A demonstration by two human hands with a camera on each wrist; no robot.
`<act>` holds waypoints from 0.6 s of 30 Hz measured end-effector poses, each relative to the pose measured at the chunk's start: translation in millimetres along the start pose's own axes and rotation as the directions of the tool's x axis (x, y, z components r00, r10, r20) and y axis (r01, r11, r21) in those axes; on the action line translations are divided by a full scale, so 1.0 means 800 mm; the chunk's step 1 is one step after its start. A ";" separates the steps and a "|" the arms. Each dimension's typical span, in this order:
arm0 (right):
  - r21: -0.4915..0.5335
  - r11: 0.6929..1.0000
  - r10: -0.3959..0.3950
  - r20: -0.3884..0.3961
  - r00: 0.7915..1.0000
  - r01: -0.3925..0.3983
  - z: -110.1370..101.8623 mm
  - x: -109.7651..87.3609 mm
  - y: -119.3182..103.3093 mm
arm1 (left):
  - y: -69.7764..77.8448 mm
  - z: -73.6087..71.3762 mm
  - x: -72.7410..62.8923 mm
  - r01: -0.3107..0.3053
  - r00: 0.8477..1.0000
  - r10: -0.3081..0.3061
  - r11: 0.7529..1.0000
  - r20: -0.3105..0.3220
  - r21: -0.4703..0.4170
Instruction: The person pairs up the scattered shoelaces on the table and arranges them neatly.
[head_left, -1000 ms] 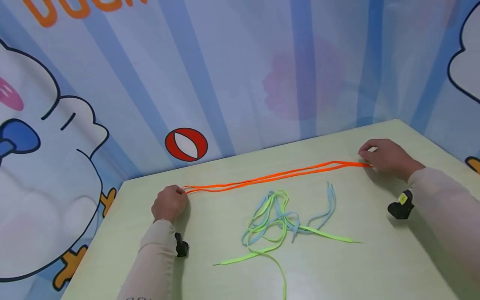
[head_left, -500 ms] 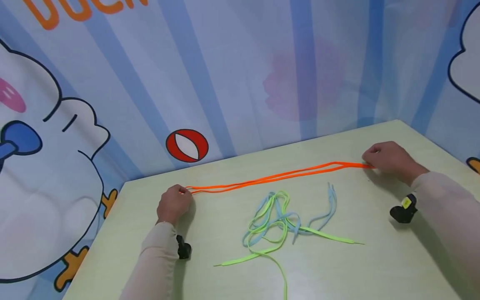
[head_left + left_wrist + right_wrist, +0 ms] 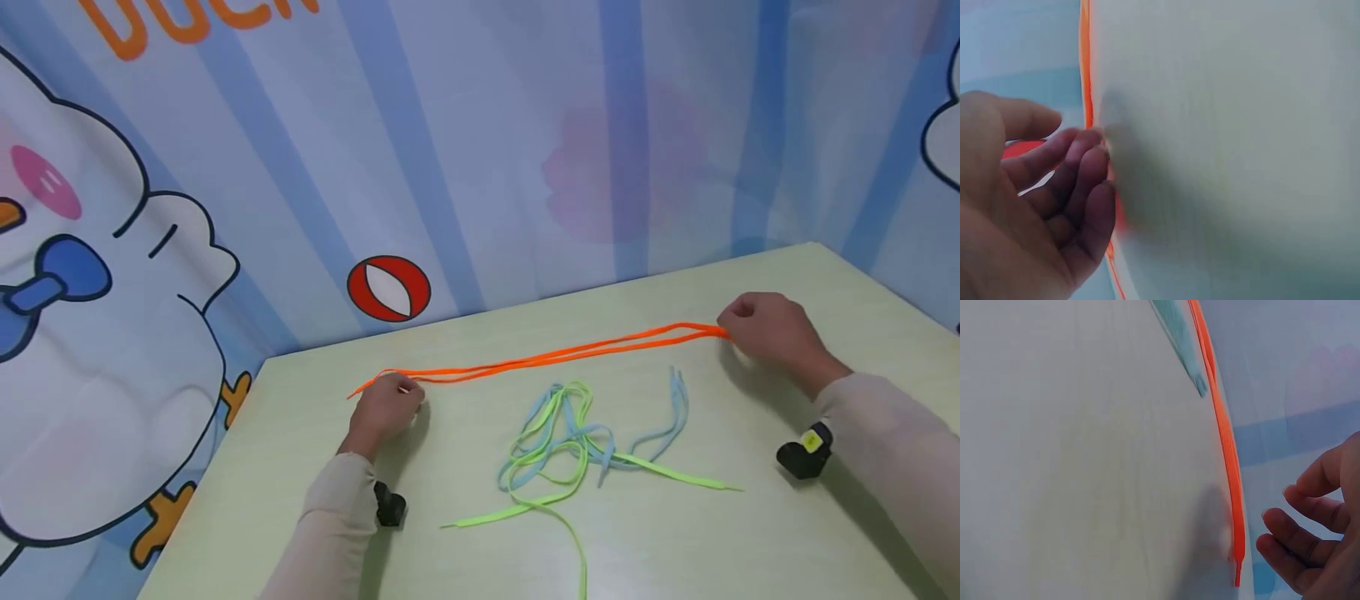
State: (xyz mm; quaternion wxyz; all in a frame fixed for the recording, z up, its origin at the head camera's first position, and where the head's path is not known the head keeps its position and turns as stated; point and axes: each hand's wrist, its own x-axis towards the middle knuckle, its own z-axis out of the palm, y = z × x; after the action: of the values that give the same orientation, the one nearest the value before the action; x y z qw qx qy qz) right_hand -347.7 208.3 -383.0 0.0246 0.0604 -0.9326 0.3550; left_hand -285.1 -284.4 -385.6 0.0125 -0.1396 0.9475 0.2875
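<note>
An orange shoelace [image 3: 540, 360] lies stretched across the back of the table in two nearly parallel strands. My left hand [image 3: 386, 410] hovers at its left end, the fingers loosely bent and the thumb apart from them in the left wrist view. The lace's thin tip shows just beyond that hand. At the other end my right hand [image 3: 772, 335] is held over the lace. The right wrist view shows its relaxed fingers [image 3: 1288, 534] beside the flat orange band and its tip, with nothing between them. Nearer the front lie a tangled light-blue shoelace [image 3: 678, 400] and a lime-green shoelace [image 3: 487, 518].
The pale table [image 3: 660, 550] meets a striped blue cartoon backdrop [image 3: 510, 167] along its back edge. A black wrist camera [image 3: 390, 506] hangs at the left cuff, and another black wrist camera [image 3: 806, 452] at the right cuff.
My left hand has moved right along the orange shoelace, uncovering its left tip. My right hand has shifted slightly left over the other end. The head view has turned a little left.
</note>
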 end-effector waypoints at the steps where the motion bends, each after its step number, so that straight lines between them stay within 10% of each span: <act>1: -0.010 1.000 -0.011 -0.008 1.000 0.011 0.002 -0.002 -0.003 | 0.004 0.002 -0.003 -0.022 1.000 0.022 1.000 0.020 0.003; 18: 0.045 0.995 -0.087 0.037 0.996 0.085 0.039 -0.030 -0.068 | 0.072 0.041 -0.045 -0.214 0.918 0.216 0.976 0.332 -0.043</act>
State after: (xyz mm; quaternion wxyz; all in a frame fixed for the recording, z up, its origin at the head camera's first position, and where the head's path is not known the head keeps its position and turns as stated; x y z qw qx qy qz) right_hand -316.8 149.7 -372.3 0.0204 0.1077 -0.9215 0.3726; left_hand -267.9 -211.1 -378.1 0.1410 0.0161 0.9402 0.3096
